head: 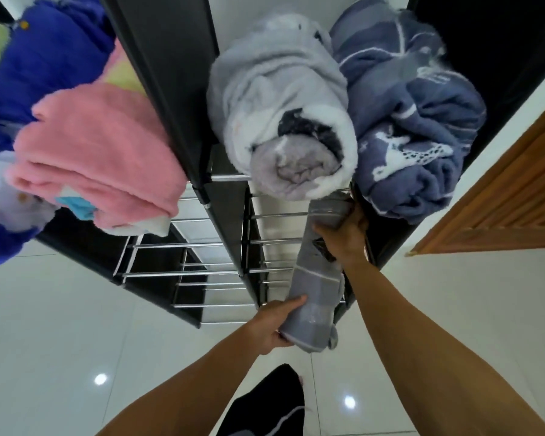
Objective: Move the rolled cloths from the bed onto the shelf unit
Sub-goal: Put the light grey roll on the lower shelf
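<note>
I hold a grey rolled cloth (316,278) with pale stripes in both hands, in front of the black shelf unit (224,212). My left hand (276,324) grips its near end. My right hand (343,239) grips its far part, just below the top shelf's front rail. The roll points lengthways toward the right compartment. On the top shelf lie a light grey fluffy roll (283,108) and a slate-blue patterned roll (412,121). The bed is out of view.
On the left side of the unit rest a pink towel (95,155) and a royal-blue blanket (38,70). Lower shelves are chrome rods. A wooden door (504,196) stands at right. White glossy floor tiles lie below; my dark-clothed leg (271,401) shows at the bottom.
</note>
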